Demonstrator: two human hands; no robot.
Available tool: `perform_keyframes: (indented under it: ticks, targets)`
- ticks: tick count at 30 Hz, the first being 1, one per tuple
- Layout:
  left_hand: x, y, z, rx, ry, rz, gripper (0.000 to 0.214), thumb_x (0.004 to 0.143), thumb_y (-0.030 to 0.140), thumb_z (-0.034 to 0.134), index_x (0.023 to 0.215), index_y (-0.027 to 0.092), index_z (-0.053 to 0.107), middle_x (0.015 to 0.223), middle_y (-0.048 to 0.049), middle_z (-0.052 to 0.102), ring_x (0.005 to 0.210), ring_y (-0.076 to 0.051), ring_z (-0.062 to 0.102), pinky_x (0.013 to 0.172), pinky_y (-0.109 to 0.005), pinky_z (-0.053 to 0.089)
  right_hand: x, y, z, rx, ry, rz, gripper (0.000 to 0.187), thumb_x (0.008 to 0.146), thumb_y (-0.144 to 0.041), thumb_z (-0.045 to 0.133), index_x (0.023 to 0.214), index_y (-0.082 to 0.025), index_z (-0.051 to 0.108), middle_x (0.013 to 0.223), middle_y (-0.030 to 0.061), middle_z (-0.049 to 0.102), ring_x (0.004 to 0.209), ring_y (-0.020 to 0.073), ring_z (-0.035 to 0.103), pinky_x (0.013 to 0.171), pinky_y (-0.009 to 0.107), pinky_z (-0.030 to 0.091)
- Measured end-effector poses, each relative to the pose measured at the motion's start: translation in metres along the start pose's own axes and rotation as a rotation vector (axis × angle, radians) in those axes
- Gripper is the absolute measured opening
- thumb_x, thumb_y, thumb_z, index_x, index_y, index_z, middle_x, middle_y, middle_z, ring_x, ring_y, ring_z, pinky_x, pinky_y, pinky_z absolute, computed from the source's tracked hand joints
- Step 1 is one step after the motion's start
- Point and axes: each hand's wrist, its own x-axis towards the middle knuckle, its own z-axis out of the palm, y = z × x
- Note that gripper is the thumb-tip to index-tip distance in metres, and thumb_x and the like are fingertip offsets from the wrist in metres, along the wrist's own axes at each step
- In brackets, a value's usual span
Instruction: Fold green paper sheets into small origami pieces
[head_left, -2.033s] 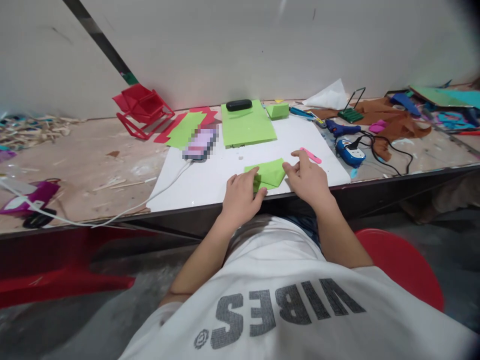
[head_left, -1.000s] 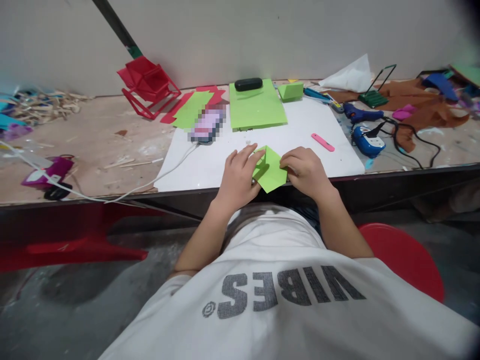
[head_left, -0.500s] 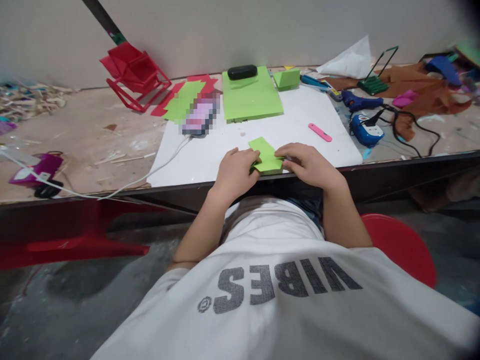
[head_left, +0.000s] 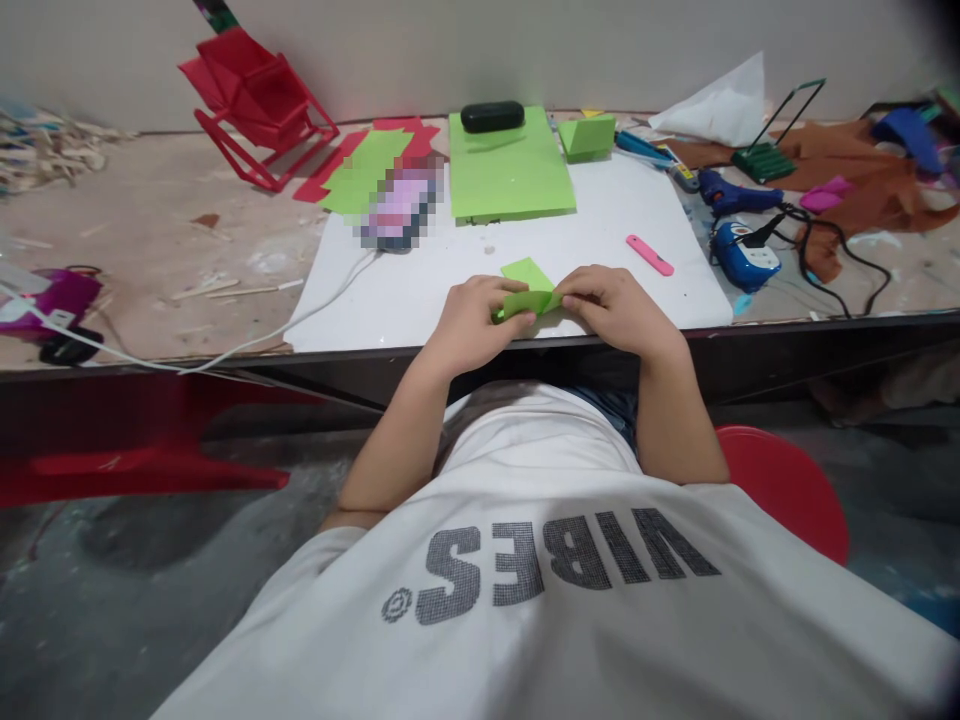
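A small piece of green paper [head_left: 527, 299] is between my hands near the table's front edge, its near part bent up. My left hand [head_left: 480, 318] pinches its left end between thumb and fingers. At its right end, my right hand [head_left: 606, 305] has thumb and fingertips closed on the paper. Beyond them lies a large green sheet [head_left: 514, 185] with a black oblong case [head_left: 492, 117] on it. A pink cutter [head_left: 649, 255] lies on the white board [head_left: 450, 290] beyond my right hand.
To the left are a phone [head_left: 401, 205] on a white cable, a red folded-paper chair model [head_left: 262, 105] and a purple object [head_left: 56, 300]. On the right lie a blue glue gun [head_left: 739, 192], a blue-and-white device [head_left: 744, 255], black cord and brown scraps [head_left: 862, 180]. A folded green piece [head_left: 587, 138] stands behind.
The near part of the small green paper, flatter before, is now bent up. My fingers have closed in on its two ends. The whole view has shifted slightly.
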Motion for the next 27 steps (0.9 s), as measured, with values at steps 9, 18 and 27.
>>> perform_keyframes:
  ticks: [9,18,27]
  targets:
    - [0.0061,0.0029,0.0073,0.058,-0.02,-0.036,0.023,0.107,0.027,0.083,0.112,0.036,0.103,0.157,-0.0034,0.094,0.15,-0.041,0.078,0.14,-0.068,0.057,-0.0043,0.0065,-0.0032,0.077,0.004,0.001,0.032,0.115,-0.043,0.077,0.124,-0.029,0.105,0.129,0.0107,0.099,0.127,0.0379,0.089,0.121,0.057,0.07]
    - [0.0035,0.0043,0.0016,0.0,-0.038,-0.035,0.018,0.106,0.028,0.082,0.111,0.032,0.099,0.163,-0.004,0.093,0.161,-0.042,0.077,0.148,-0.068,0.051,-0.0027,0.0028,-0.0004,0.037,-0.013,-0.028,0.029,0.115,-0.043,0.078,0.11,-0.028,0.103,0.124,0.0109,0.097,0.12,0.0365,0.086,0.118,0.057,0.069]
    - [0.0022,0.0015,0.0058,-0.15,0.069,-0.117,0.027,0.103,0.019,0.073,0.127,0.027,0.083,0.142,-0.0081,0.096,0.126,-0.032,0.09,0.118,-0.05,0.072,-0.0017,0.0013,0.004,0.085,0.027,0.018,0.031,0.113,-0.047,0.083,0.099,-0.025,0.1,0.113,0.0085,0.094,0.105,0.0304,0.083,0.099,0.045,0.068]
